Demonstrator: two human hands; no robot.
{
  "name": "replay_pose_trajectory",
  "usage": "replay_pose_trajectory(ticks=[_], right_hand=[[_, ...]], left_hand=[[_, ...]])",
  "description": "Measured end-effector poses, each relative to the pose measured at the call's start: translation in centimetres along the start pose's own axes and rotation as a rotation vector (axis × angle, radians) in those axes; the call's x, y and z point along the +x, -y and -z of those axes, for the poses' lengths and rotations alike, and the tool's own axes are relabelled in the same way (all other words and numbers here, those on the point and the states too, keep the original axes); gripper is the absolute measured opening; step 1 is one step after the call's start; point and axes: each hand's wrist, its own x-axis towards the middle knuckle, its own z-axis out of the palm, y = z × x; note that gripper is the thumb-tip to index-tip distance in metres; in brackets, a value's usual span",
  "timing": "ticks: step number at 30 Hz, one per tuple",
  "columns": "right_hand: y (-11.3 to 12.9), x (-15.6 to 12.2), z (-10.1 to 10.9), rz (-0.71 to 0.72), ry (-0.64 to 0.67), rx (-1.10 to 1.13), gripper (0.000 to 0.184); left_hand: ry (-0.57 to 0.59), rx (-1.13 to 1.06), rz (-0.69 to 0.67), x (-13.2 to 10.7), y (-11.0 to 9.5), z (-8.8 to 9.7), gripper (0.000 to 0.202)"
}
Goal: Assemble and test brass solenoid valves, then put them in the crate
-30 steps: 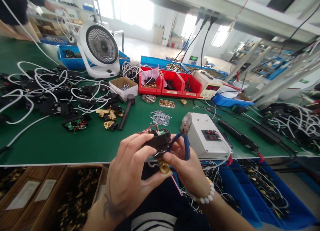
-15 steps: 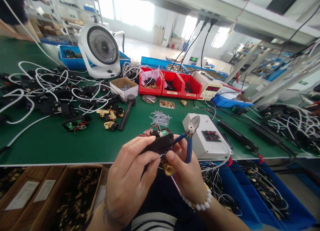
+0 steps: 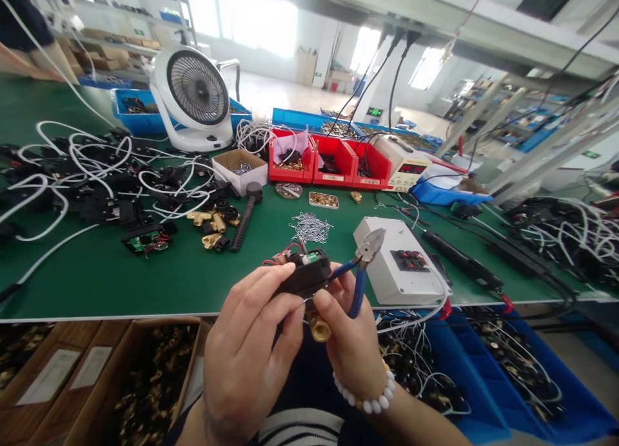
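Note:
My left hand (image 3: 254,333) is closed on a black plastic housing (image 3: 304,273) with a green circuit board and red wires on top. Its thumb and a finger also pinch near a thin metal clip (image 3: 308,299) at the underside. A brass fitting (image 3: 320,329) sticks out below the housing, under my right thumb. My right hand (image 3: 355,333) is closed around blue-handled diagonal cutters (image 3: 358,272), jaws pointing up and away, and also steadies the housing and fitting. Past the hands lies a pile of small metal clips (image 3: 311,227).
Behind stand red bins (image 3: 333,165), a white fan (image 3: 193,98) and a power supply (image 3: 401,165). A grey box (image 3: 399,259) is right of my hands; brass fittings (image 3: 217,223) and a black hammer-shaped tool (image 3: 246,215) lie left. Below the edge are a carton (image 3: 191,343) and blue bins (image 3: 476,381).
My right hand, with the cutters and brass fitting, has shifted slightly left. The housing has moved a little left too. Both hands keep their holds.

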Motion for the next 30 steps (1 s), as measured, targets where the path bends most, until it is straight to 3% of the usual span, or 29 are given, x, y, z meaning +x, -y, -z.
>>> replay_pose_trajectory(ticks=[4, 7, 9, 11, 14, 17, 19, 22, 25, 28, 30], right_hand=[[0.1, 0.2, -0.1, 0.001, 0.009, -0.010, 0.035], [0.2, 0.5, 0.0, -0.016, 0.014, -0.062, 0.033], [0.2, 0.7, 0.3, -0.025, 0.030, -0.112, 0.032], [0.4, 1.1, 0.7, -0.001, 0.076, -0.210, 0.030], [1.2, 1.8, 1.9, 0.134, 0.151, -0.525, 0.022], [2.4, 2.7, 3.4, 0.422, 0.170, -0.886, 0.009], [3.4, 3.2, 4.2, 0.598, 0.195, -1.038, 0.015], [4.5, 3.5, 4.9, 0.737, 0.173, -1.122, 0.024], [5.0, 3.8, 5.3, 0.806, 0.142, -1.179, 0.027], [5.3, 4.0, 5.3, 0.735, 0.372, -1.403, 0.028], [5.7, 4.0, 5.3, 0.719, 0.431, -1.435, 0.026]], left_hand=[[0.056, -0.053, 0.040, -0.5, 0.6, 0.0, 0.009], [0.133, -0.082, 0.057, -1.1, 0.9, -0.6, 0.034], [0.102, -0.049, 0.090, -1.5, 0.9, -1.2, 0.040], [0.042, -0.038, 0.148, -1.7, 1.0, -1.6, 0.032], [-0.001, -0.070, 0.216, -1.8, 1.1, -1.8, 0.032], [-0.018, -0.085, 0.243, -1.8, 1.4, -1.6, 0.033], [-0.020, -0.104, 0.268, -1.8, 1.6, -1.5, 0.033], [-0.009, -0.142, 0.297, -1.7, 1.5, -1.5, 0.031], [-0.006, -0.154, 0.296, -1.6, 1.5, -1.6, 0.030], [-0.008, -0.121, 0.265, -1.7, 1.7, -1.7, 0.030], [-0.007, -0.098, 0.255, -1.7, 1.9, -1.7, 0.029]])
